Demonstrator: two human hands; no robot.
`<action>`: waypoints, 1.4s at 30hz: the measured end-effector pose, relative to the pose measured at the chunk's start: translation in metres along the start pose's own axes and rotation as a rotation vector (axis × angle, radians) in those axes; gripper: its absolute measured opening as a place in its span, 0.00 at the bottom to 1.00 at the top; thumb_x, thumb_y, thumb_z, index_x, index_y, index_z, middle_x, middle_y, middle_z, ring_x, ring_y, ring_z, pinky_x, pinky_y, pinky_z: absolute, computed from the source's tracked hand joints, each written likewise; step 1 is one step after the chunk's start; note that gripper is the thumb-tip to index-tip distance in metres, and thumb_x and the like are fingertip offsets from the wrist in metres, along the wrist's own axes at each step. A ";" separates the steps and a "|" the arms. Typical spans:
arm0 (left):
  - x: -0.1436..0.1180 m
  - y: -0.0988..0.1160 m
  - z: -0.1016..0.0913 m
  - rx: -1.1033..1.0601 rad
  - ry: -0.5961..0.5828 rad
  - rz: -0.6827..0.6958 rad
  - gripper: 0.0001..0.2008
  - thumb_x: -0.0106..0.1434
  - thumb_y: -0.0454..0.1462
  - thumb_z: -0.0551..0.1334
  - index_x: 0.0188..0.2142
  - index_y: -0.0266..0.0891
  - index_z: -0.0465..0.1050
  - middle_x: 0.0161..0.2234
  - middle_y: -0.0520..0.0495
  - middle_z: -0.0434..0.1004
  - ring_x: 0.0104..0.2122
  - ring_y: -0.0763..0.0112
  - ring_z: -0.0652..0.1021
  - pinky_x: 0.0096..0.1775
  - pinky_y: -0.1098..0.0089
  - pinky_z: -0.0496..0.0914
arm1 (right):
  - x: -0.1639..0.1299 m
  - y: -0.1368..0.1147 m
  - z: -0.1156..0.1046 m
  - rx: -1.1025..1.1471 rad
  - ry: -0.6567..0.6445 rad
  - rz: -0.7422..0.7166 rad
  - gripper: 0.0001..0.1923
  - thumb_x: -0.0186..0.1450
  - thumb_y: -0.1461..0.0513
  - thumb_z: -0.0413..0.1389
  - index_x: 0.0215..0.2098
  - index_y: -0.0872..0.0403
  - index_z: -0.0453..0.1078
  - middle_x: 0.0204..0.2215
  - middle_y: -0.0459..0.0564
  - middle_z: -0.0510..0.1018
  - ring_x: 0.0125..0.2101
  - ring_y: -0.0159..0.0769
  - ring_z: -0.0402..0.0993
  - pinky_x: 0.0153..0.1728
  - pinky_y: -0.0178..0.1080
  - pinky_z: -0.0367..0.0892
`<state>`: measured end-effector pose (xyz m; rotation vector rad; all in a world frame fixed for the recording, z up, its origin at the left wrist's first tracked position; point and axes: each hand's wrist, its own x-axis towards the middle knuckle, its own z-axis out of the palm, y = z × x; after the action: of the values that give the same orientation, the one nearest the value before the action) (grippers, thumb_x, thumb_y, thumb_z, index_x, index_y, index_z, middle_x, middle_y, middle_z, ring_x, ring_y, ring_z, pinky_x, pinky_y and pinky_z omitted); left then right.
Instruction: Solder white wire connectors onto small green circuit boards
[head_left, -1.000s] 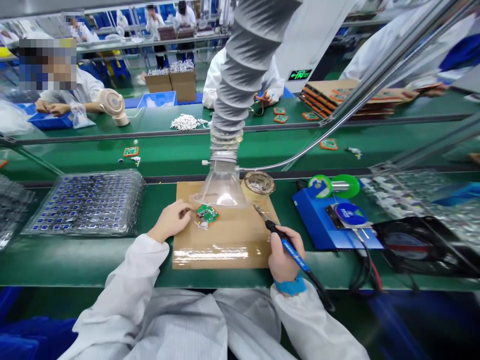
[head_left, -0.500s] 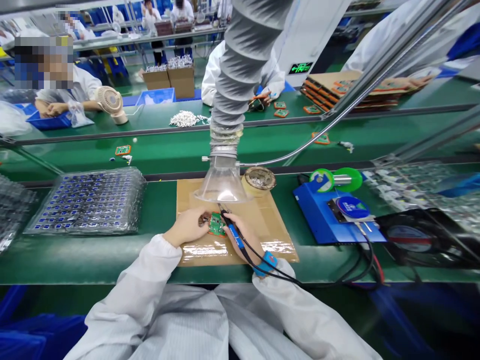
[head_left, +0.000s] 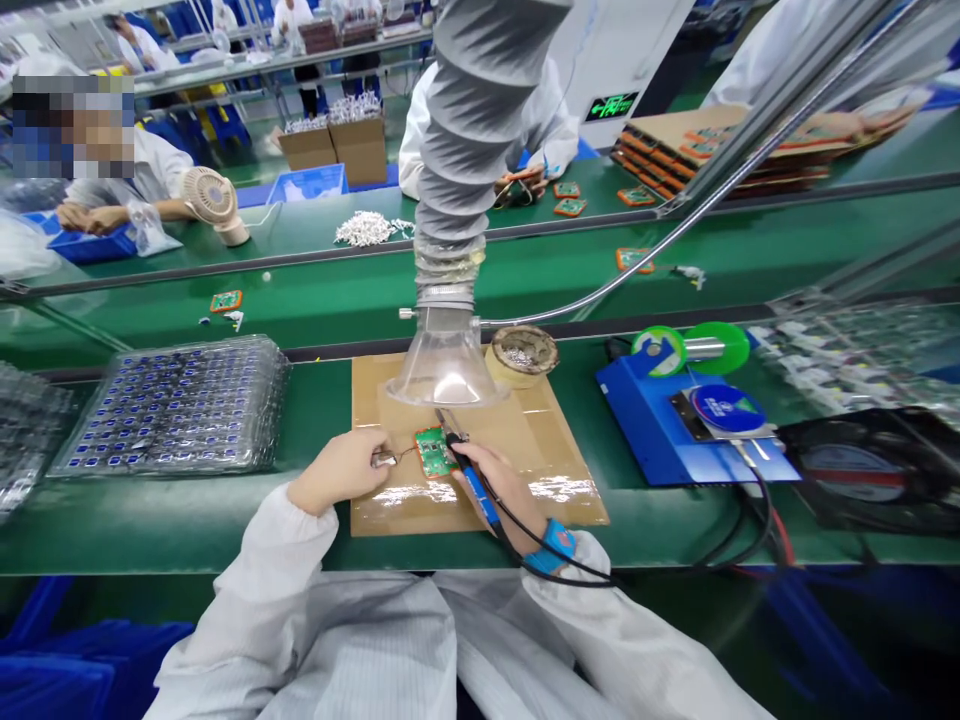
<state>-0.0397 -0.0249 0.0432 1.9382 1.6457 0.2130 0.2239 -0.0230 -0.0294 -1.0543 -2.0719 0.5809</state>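
My left hand (head_left: 343,466) is closed, fingertips pinching a small metallic part (head_left: 385,459). Thin dark wires run from that part to the left edge of a green circuit board (head_left: 430,452) with an orange rim. In my right hand (head_left: 511,488) is a blue-handled soldering iron (head_left: 478,492), its front end pointing up and away beside the board's right side. The right fingertips are at the board's right edge; whether they grip it I cannot tell. Under the board lies a taped cardboard sheet (head_left: 480,505). A blue wristband (head_left: 550,546) circles my right wrist.
A clear fume hood (head_left: 448,365) hangs just beyond the board. Behind it stands a round tub (head_left: 523,355). Right: a blue solder-feeder unit (head_left: 660,430) and a black fan (head_left: 870,475). Left: stacked clear trays (head_left: 172,405). Co-workers sit across the green conveyor (head_left: 330,300).
My left hand has moved left off the board, drawing the small part and its wires out to the side. My right hand with the soldering iron has shifted slightly right and down.
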 end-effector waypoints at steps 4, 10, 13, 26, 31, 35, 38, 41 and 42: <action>-0.007 0.007 0.000 -0.339 0.035 -0.050 0.09 0.63 0.38 0.61 0.41 0.39 0.76 0.37 0.47 0.81 0.34 0.67 0.78 0.37 0.68 0.70 | 0.003 0.004 -0.005 0.046 0.024 0.034 0.16 0.72 0.55 0.56 0.57 0.47 0.71 0.50 0.53 0.83 0.52 0.47 0.80 0.55 0.51 0.76; -0.003 0.024 0.017 -0.752 -0.013 -0.168 0.15 0.64 0.47 0.63 0.34 0.36 0.78 0.22 0.51 0.74 0.21 0.73 0.73 0.26 0.73 0.67 | 0.001 -0.019 0.004 0.371 0.063 0.252 0.15 0.72 0.55 0.57 0.56 0.46 0.70 0.47 0.50 0.85 0.48 0.43 0.84 0.52 0.48 0.77; 0.000 0.031 0.022 -0.887 0.014 -0.197 0.17 0.59 0.49 0.68 0.31 0.35 0.77 0.23 0.50 0.75 0.22 0.74 0.74 0.27 0.73 0.70 | 0.005 -0.031 0.011 0.531 0.126 0.367 0.14 0.71 0.56 0.59 0.54 0.46 0.70 0.45 0.50 0.85 0.43 0.40 0.85 0.48 0.45 0.79; -0.002 0.048 0.037 -1.041 0.056 -0.194 0.19 0.54 0.50 0.74 0.30 0.35 0.78 0.24 0.49 0.78 0.22 0.75 0.75 0.28 0.74 0.74 | 0.019 -0.052 0.010 0.765 0.256 0.478 0.13 0.64 0.59 0.65 0.46 0.48 0.73 0.33 0.45 0.82 0.33 0.36 0.82 0.40 0.40 0.78; -0.003 0.047 0.039 -0.913 0.104 -0.131 0.14 0.58 0.46 0.71 0.32 0.35 0.81 0.26 0.47 0.81 0.23 0.74 0.75 0.29 0.73 0.72 | 0.018 -0.048 0.012 0.790 0.247 0.509 0.13 0.64 0.59 0.65 0.46 0.47 0.73 0.34 0.45 0.82 0.36 0.36 0.82 0.43 0.40 0.77; -0.003 0.044 0.040 -0.699 0.196 -0.022 0.08 0.62 0.40 0.68 0.32 0.38 0.84 0.30 0.46 0.83 0.29 0.70 0.78 0.33 0.71 0.71 | 0.019 -0.047 0.013 0.831 0.248 0.506 0.13 0.64 0.58 0.65 0.46 0.47 0.72 0.35 0.44 0.82 0.37 0.35 0.82 0.44 0.40 0.78; -0.002 0.042 0.038 -0.541 0.221 0.007 0.07 0.64 0.37 0.66 0.31 0.39 0.83 0.30 0.47 0.82 0.29 0.70 0.77 0.32 0.70 0.68 | 0.019 -0.045 0.014 0.815 0.234 0.506 0.14 0.64 0.57 0.65 0.47 0.47 0.72 0.35 0.45 0.82 0.37 0.36 0.82 0.44 0.40 0.78; 0.001 0.038 0.033 -0.440 0.232 -0.001 0.07 0.64 0.35 0.65 0.30 0.40 0.81 0.30 0.48 0.81 0.30 0.69 0.77 0.35 0.68 0.68 | 0.017 -0.038 0.012 0.755 0.247 0.510 0.14 0.65 0.58 0.65 0.48 0.47 0.72 0.35 0.45 0.82 0.36 0.36 0.82 0.43 0.41 0.79; 0.003 0.036 0.032 -0.389 0.250 0.001 0.07 0.63 0.34 0.65 0.29 0.40 0.80 0.31 0.48 0.81 0.32 0.68 0.77 0.37 0.67 0.68 | 0.015 -0.035 0.010 0.719 0.262 0.514 0.14 0.64 0.58 0.65 0.48 0.47 0.73 0.35 0.46 0.82 0.36 0.37 0.82 0.43 0.41 0.79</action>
<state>0.0071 -0.0352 0.0348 1.6655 1.6111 0.7443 0.1927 -0.0307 -0.0065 -1.1271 -1.1908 1.2493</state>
